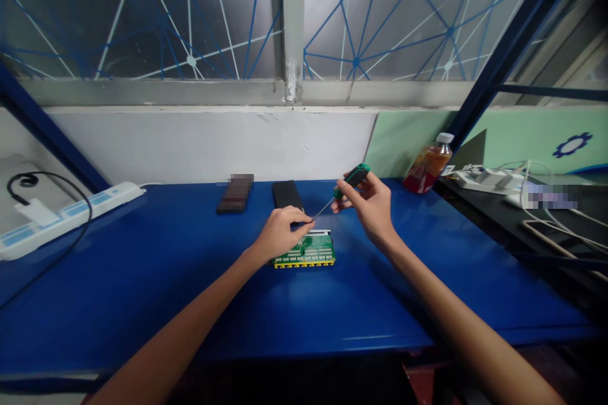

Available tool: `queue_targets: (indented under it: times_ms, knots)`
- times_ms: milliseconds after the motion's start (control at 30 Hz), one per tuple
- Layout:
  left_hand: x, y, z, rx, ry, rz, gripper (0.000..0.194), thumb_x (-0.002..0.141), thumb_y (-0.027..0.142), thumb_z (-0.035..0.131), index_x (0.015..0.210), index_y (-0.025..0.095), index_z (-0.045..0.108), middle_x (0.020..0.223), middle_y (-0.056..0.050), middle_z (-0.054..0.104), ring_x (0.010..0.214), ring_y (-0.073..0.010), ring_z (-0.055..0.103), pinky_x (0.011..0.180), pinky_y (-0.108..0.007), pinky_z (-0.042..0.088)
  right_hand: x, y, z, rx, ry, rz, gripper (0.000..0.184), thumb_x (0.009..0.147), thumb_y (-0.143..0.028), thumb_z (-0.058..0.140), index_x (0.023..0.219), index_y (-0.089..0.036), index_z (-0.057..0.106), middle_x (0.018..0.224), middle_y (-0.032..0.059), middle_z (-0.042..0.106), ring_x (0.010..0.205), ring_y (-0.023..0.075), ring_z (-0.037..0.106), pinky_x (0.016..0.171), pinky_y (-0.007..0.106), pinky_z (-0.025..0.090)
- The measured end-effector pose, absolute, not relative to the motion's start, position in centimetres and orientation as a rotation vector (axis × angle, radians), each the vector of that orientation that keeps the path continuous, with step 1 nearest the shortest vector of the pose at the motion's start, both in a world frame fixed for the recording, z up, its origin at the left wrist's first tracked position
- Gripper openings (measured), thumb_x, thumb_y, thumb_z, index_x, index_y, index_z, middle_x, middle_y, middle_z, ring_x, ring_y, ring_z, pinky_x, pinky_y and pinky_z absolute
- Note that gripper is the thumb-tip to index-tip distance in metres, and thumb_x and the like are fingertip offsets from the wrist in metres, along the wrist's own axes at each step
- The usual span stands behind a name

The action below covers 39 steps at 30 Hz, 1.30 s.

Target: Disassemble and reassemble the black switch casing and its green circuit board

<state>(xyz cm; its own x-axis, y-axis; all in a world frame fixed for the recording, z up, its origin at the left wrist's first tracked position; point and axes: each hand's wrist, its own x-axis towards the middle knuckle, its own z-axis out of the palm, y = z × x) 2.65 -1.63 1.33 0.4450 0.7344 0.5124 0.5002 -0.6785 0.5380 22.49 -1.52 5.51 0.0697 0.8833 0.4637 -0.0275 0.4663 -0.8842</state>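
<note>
- While the right hand (373, 205) had its fingers clamped on the handle, the green-and-black screwdriver with a thin metal shaft (351, 181) slanted down toward the left.
- At the shaft's lower end, the left hand (280, 229) had thumb and forefinger close together; whether they pinched the tip, I could not tell.
- Just below those fingertips lay the green rectangular circuit board with a yellow toothed near edge (313, 250), its far left part hidden by the left hand.
- Beyond the left hand lay a flat black rectangular object (287, 193); farther left, a dark, pixelated slab (235, 195).
- All these were over the glossy blue tabletop (190, 310).
- Far right stood a white-capped bottle with a red label (429, 164); far left, a white-and-blue power strip (102, 204).
</note>
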Motion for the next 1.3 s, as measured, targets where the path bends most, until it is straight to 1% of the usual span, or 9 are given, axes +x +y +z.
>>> queue_targets:
  times_ms: [333,600,667,767,800,833,967,1133,1300]
  knots:
    - [2.7,-1.7,1.2,2.405,1.055,1.065,0.015,0.086,0.022,0.061,0.085,0.019,0.075,0.085,-0.004,0.074,0.082,-0.0179,0.066,0.076,-0.031,0.051,22.6,-1.7,5.4,-0.826,-1.353,0.802,0.033,0.077,-0.041,0.070,0.093,-0.020,0.051,0.077,0.0019,0.063,0.049,0.0156,0.065,0.046,0.031,0.058]
    - [2.6,-1.5,1.2,2.377,1.046,1.074,0.013,0.084,0.024,0.064,0.086,0.019,0.076,0.087,-0.005,0.075,0.085,-0.0186,0.067,0.078,-0.031,0.051,22.5,-1.9,5.5,-0.852,-1.358,0.807,0.039,0.076,-0.045,0.070,0.098,-0.019,0.051,0.078,0.0030,0.064,0.051,0.0166,0.066,0.048,0.032,0.059]
    - [2.5,-1.6,1.7,2.370,1.054,1.041,0.013,0.082,0.026,0.066,0.089,0.019,0.076,0.091,-0.006,0.074,0.088,-0.0198,0.067,0.080,-0.033,0.051,22.5,-1.9,5.6,-0.834,-1.349,0.814,0.039,0.075,-0.044,0.072,0.098,-0.019,0.052,0.078,0.0027,0.064,0.050,0.0171,0.066,0.047,0.032,0.058]
    - [1.7,-1.7,3.0,2.367,1.043,0.947,0.023,0.076,0.029,0.072,0.098,0.020,0.075,0.102,-0.008,0.073,0.096,-0.0229,0.066,0.085,-0.036,0.051,22.1,-1.7,6.0,-0.831,-1.348,0.809,0.039,0.073,-0.042,0.074,0.096,-0.019,0.053,0.076,0.0018,0.064,0.049,0.0169,0.065,0.046,0.032,0.058]
    - [1.3,-1.7,3.7,2.364,1.028,0.920,0.026,0.076,0.029,0.072,0.101,0.021,0.074,0.105,-0.008,0.072,0.098,-0.0235,0.065,0.086,-0.036,0.050,21.8,-1.5,6.2,-0.832,-1.356,0.804,0.039,0.072,-0.042,0.074,0.095,-0.019,0.053,0.075,0.0016,0.064,0.048,0.0166,0.065,0.045,0.032,0.057]
    - [0.7,-1.7,4.3,2.355,1.016,0.916,0.025,0.076,0.028,0.071,0.101,0.022,0.074,0.105,-0.008,0.072,0.098,-0.0235,0.066,0.087,-0.037,0.050,21.5,-1.4,6.3,-0.834,-1.370,0.798,0.038,0.072,-0.043,0.074,0.094,-0.019,0.054,0.075,0.0016,0.064,0.047,0.0164,0.065,0.045,0.032,0.057]
    - [-1.8,-1.2,6.0,2.333,0.939,0.749,0.020,0.075,0.026,0.070,0.094,0.022,0.076,0.098,-0.007,0.074,0.091,-0.0231,0.068,0.080,-0.034,0.051,19.2,-1.0,6.4,-0.836,-1.469,0.770,0.035,0.075,-0.043,0.072,0.093,-0.019,0.056,0.072,0.0017,0.065,0.047,0.0157,0.063,0.045,0.031,0.054]
    - [-3.6,-0.4,6.0,2.260,0.924,0.722,0.018,0.073,0.026,0.070,0.089,0.021,0.077,0.089,-0.006,0.076,0.085,-0.0222,0.069,0.079,-0.032,0.051,16.3,-1.0,5.5,-0.876,-1.626,0.675,0.032,0.076,-0.043,0.071,0.094,-0.021,0.058,0.060,-0.0016,0.062,0.047,0.0153,0.061,0.048,0.031,0.051]
    - [-3.8,-0.1,5.7,2.221,0.890,0.649,0.012,0.074,0.024,0.069,0.082,0.020,0.078,0.084,-0.005,0.076,0.081,-0.0208,0.070,0.075,-0.030,0.051,15.9,-1.7,5.0,-0.910,-1.700,0.604,0.028,0.078,-0.045,0.069,0.084,-0.022,0.053,0.058,-0.0022,0.063,0.048,0.0150,0.060,0.051,0.030,0.049]
